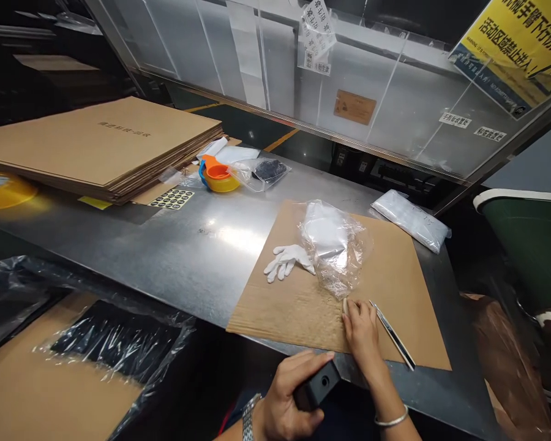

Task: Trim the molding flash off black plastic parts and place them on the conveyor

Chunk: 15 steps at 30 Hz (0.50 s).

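Note:
My left hand [287, 398] is wrapped around a small black block-shaped device [319, 386] with a round hole in its end, held in front of the table's near edge. On the cardboard sheet [390, 269] rests my right hand [362, 327], its fingers curled down and close together. A small pale piece [344, 305] shows at its fingertips; its kind is unclear. Just right of that hand lies a slim silver-and-black tool [392, 335], perhaps a cutter knife. Beyond the fingers are a crumpled clear plastic bag [340, 269] and a white glove [288, 262].
A stack of flat cardboard [105, 141] fills the table's left end. Near it are an orange-and-yellow tape dispenser [218, 174], a sticker sheet [172, 198] and a bagged dark item [270, 170]. At right lies a packet of plastic bags [411, 219]; a green bin [528, 251] stands beyond.

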Available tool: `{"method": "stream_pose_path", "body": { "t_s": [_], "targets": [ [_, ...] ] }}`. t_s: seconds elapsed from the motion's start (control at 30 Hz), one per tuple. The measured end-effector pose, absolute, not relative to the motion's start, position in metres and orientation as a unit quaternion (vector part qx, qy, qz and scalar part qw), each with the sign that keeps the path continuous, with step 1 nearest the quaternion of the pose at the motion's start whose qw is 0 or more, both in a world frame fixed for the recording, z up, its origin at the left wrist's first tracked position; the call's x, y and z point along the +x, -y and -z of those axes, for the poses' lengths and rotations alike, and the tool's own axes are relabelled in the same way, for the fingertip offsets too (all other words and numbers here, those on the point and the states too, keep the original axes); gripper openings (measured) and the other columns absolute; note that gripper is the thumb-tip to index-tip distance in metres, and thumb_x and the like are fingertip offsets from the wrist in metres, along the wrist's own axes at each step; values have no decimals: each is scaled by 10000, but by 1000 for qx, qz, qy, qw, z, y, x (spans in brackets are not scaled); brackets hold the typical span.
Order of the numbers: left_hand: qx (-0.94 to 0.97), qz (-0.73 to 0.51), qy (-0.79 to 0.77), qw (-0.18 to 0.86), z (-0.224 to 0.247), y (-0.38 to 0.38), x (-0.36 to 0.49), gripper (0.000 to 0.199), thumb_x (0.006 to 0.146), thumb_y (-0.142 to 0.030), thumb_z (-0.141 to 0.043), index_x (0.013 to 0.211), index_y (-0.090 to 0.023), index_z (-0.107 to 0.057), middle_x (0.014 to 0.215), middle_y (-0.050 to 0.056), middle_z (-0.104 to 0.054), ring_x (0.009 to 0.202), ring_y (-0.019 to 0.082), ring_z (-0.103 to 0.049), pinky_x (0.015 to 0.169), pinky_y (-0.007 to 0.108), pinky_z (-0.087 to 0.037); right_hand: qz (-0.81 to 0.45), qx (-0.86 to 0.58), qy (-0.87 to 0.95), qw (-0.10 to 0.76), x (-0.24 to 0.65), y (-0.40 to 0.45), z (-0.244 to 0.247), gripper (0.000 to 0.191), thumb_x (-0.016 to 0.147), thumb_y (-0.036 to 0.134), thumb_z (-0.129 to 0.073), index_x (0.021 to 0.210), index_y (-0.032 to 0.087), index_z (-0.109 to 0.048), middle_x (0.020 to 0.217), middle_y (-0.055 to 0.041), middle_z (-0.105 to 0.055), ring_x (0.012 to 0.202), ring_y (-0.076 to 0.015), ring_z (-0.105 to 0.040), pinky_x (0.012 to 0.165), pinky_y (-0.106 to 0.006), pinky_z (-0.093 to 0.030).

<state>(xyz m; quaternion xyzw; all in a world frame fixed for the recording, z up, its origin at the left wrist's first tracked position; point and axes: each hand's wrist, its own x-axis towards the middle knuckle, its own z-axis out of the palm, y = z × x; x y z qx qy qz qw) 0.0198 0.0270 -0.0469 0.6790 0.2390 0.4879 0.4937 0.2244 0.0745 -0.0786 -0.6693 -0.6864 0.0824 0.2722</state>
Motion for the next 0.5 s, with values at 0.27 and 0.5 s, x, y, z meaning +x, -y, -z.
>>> {"method": "stream_pose_path", "body": {
  "t_s": [0.27,0.5],
  "targets": [
    [667,-364,-312,570,37,-24,19,410,731,-265,-610,1117,-130,-641,700,113,-604,655,224,-505,664,328,-375,-259,-475,762,358,209,-25,-16,369,872,282,-482,1237,240,-508,1085,-91,-554,987,-215,-531,792,-354,-482],
    [603,-321,-310,661,27,-9,22,149,692,-199,-629,801,-176,-727,640,90,-566,628,225,-459,688,337,-350,-313,-359,839,262,204,-9,-54,472,823,197,-538,1289,244,-474,994,-81,-546,877,-194,-496,715,-332,-470]
  ]
}}
